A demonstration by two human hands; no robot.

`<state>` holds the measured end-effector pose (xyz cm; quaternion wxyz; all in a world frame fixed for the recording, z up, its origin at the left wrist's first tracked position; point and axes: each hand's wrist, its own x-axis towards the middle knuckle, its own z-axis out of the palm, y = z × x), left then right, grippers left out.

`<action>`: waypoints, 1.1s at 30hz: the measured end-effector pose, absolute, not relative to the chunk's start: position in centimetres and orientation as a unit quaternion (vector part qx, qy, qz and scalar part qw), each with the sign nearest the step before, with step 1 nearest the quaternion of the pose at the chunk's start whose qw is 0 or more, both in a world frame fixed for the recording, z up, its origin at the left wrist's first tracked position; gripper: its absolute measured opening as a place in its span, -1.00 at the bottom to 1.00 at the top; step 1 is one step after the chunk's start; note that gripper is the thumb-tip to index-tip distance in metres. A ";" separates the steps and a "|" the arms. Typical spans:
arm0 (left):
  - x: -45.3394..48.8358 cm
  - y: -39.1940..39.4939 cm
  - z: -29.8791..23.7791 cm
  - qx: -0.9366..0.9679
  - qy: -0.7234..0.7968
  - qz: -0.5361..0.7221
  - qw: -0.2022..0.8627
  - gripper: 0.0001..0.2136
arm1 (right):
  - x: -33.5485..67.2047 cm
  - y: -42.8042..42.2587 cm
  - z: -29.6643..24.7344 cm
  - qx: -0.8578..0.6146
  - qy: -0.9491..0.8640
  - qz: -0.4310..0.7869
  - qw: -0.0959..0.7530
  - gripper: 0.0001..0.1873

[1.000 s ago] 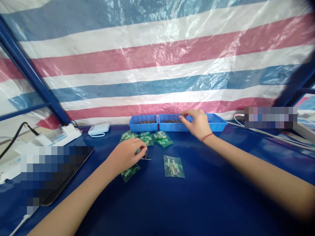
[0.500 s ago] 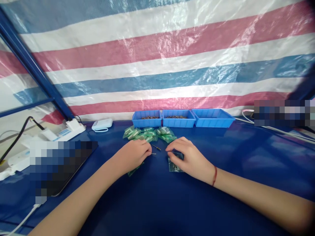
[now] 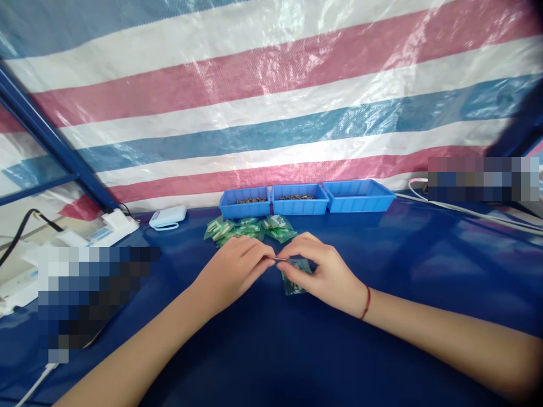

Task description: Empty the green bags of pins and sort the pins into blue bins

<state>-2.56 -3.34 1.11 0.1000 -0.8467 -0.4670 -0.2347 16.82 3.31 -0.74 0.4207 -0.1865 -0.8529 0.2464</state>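
My left hand point(image 3: 240, 271) pinches a thin metal pin point(image 3: 280, 259) between thumb and index finger. The pin points right, into the small gap between the thumb and index fingertip of my right hand point(image 3: 324, 271); these two fingertips look slightly apart around its end. Beneath my right hand lies a small clear plastic bag point(image 3: 293, 287) with what look like metal pieces inside, partly covered by the thumb. Just beyond both hands is a pile of green-tinted plastic packets point(image 3: 248, 227).
Behind the packets stand blue bins: the left bin point(image 3: 244, 211) and middle bin point(image 3: 300, 207) hold small metal parts, while none show in the right bin point(image 3: 360, 203). A pale blue device point(image 3: 168, 216), a power strip point(image 3: 108, 232) and a dark tablet-like object point(image 3: 91, 305) sit left. Cables point(image 3: 458, 211) run right.
My left hand has moved right with the pin, bringing it to my right fingertips. The second pin on the table and the packet by my left wrist are now out of sight.
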 end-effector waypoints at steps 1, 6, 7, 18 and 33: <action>-2.6 -3.3 1.1 -0.847 -0.462 -0.244 0.103 -0.88 | 16.9 3.3 -0.7 -0.185 -0.851 0.250 0.423 -0.95; -2.5 -3.4 0.9 -0.820 -0.462 -0.320 0.109 -0.90 | 16.9 3.3 -0.8 -0.194 -0.838 0.272 0.431 -0.91; -2.5 -3.4 0.9 -0.812 -0.464 -0.335 0.112 -0.90 | 16.9 3.2 -0.9 -0.195 -0.839 0.272 0.429 -0.90; -5.3 -1.6 0.2 -0.796 -0.547 -0.225 0.125 -0.79 | 17.5 11.3 2.2 -0.320 -0.816 0.016 0.480 -0.84; -4.9 -2.4 -0.1 -0.810 -0.568 -0.113 0.096 -0.81 | 15.6 4.8 -0.3 -0.255 -0.907 0.109 0.317 -0.87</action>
